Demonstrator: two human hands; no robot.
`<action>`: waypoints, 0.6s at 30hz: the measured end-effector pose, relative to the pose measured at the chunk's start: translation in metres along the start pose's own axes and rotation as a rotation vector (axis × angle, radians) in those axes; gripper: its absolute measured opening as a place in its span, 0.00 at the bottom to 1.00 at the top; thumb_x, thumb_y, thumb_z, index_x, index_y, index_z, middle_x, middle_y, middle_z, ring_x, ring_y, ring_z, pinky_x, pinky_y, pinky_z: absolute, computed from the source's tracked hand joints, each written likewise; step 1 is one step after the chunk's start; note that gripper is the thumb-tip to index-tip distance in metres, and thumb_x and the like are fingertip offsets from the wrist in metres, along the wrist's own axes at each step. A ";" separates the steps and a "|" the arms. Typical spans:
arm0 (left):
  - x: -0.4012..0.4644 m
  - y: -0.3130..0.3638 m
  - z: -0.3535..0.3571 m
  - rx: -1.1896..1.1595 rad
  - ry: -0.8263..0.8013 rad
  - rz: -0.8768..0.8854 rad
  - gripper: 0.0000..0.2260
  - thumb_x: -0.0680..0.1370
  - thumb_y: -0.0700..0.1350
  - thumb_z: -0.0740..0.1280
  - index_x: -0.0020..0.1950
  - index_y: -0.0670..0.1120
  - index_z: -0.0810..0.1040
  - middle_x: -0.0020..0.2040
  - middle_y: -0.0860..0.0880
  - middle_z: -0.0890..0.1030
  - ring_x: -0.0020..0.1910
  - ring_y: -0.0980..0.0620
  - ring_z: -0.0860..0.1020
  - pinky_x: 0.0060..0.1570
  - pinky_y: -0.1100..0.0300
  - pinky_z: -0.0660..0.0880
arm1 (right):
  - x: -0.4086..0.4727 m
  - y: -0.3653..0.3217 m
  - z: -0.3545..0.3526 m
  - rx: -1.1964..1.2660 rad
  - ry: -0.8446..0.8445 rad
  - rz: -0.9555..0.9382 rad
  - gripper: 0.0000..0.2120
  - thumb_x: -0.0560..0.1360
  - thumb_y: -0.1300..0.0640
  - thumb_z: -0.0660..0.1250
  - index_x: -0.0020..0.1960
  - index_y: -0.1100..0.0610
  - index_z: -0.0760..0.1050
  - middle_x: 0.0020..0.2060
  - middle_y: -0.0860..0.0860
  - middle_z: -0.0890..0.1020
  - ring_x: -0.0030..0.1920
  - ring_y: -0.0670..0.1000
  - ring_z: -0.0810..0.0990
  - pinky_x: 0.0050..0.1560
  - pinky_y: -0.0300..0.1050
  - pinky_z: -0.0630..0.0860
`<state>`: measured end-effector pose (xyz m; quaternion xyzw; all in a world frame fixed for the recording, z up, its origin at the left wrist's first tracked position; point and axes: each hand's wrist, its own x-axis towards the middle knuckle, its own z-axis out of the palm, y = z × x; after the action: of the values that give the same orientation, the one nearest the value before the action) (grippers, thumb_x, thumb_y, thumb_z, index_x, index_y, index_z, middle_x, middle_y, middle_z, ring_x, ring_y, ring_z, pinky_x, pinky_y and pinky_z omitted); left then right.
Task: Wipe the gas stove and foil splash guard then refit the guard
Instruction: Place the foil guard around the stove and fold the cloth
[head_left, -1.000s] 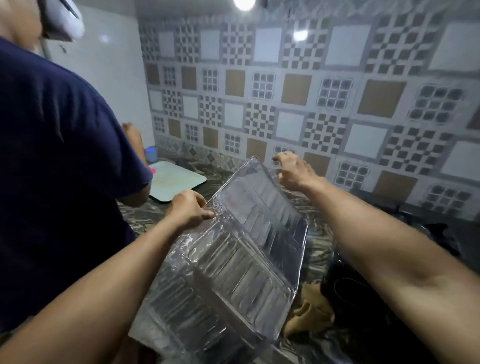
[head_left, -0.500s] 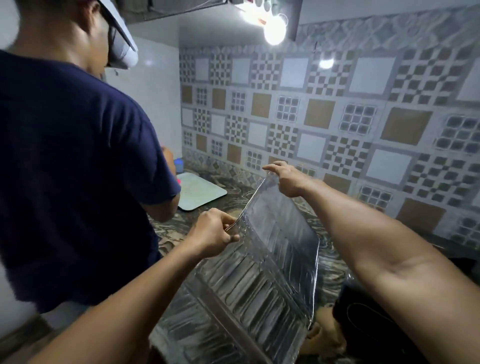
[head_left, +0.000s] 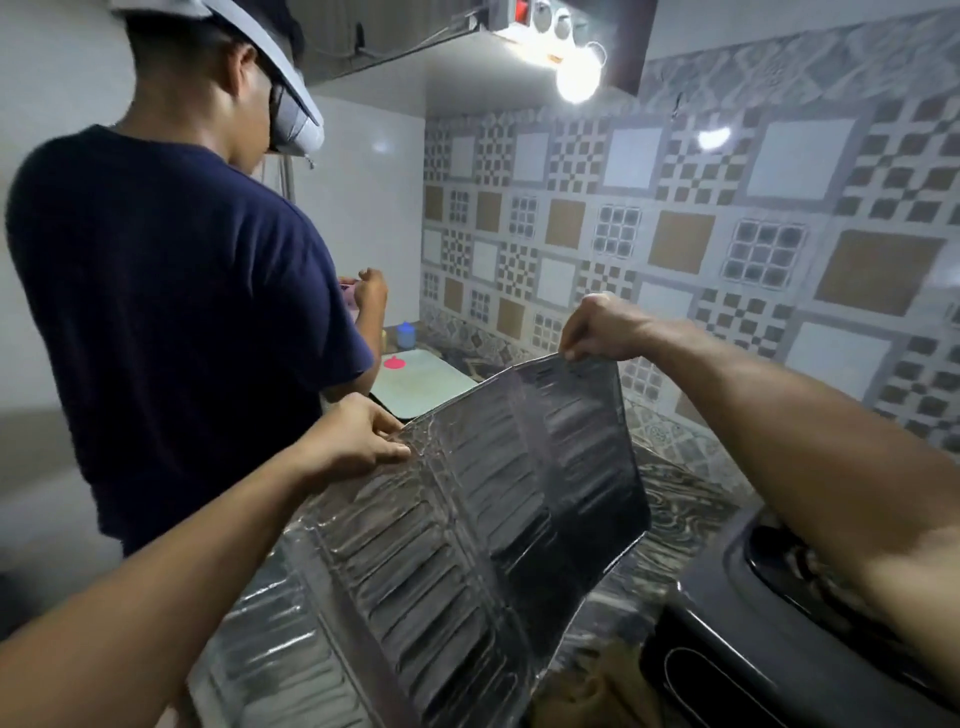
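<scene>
The foil splash guard (head_left: 467, 530) is a ribbed, silvery folding sheet held up in the air over the counter, spread in several panels. My left hand (head_left: 353, 441) pinches its upper left edge. My right hand (head_left: 602, 327) grips the top corner of the far panel, higher and closer to the tiled wall. The black gas stove (head_left: 769, 639) sits at the lower right, partly hidden under my right forearm. A tan cloth (head_left: 597, 686) lies crumpled on the counter beside the stove, below the guard.
A person in a dark blue shirt (head_left: 171, 322) stands close on the left, facing the counter. A pale cutting board (head_left: 421, 379) and a small blue-capped container (head_left: 405, 332) sit beyond. The marbled counter (head_left: 680, 499) meets the patterned tile wall (head_left: 727, 218).
Both hands have lifted the guard higher and spread its panels wider. My right hand rose toward the wall. The view has tilted upward.
</scene>
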<state>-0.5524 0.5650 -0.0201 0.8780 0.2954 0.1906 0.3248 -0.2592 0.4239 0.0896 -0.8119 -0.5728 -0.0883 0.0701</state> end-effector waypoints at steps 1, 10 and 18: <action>0.000 0.007 -0.001 0.019 0.009 -0.016 0.11 0.71 0.43 0.76 0.33 0.43 0.77 0.32 0.49 0.66 0.34 0.52 0.63 0.37 0.59 0.60 | -0.005 0.007 -0.005 -0.001 0.027 -0.023 0.05 0.70 0.57 0.76 0.46 0.52 0.86 0.42 0.49 0.86 0.42 0.47 0.81 0.47 0.40 0.76; 0.005 0.100 0.012 0.150 0.275 -0.037 0.03 0.71 0.42 0.74 0.40 0.43 0.84 0.39 0.45 0.85 0.42 0.47 0.81 0.40 0.61 0.69 | -0.048 0.060 -0.047 -0.023 0.157 -0.084 0.05 0.72 0.57 0.73 0.47 0.56 0.82 0.42 0.50 0.81 0.45 0.51 0.78 0.49 0.44 0.75; 0.011 0.143 0.019 0.176 -0.010 -0.062 0.11 0.65 0.40 0.79 0.30 0.45 0.78 0.26 0.52 0.75 0.29 0.55 0.73 0.27 0.67 0.67 | -0.097 0.120 -0.111 -0.049 0.460 0.014 0.10 0.69 0.54 0.77 0.46 0.58 0.82 0.43 0.55 0.82 0.41 0.52 0.74 0.47 0.44 0.69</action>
<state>-0.4782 0.4754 0.0659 0.8945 0.3365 0.1494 0.2538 -0.1853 0.2711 0.1747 -0.7758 -0.5337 -0.2844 0.1799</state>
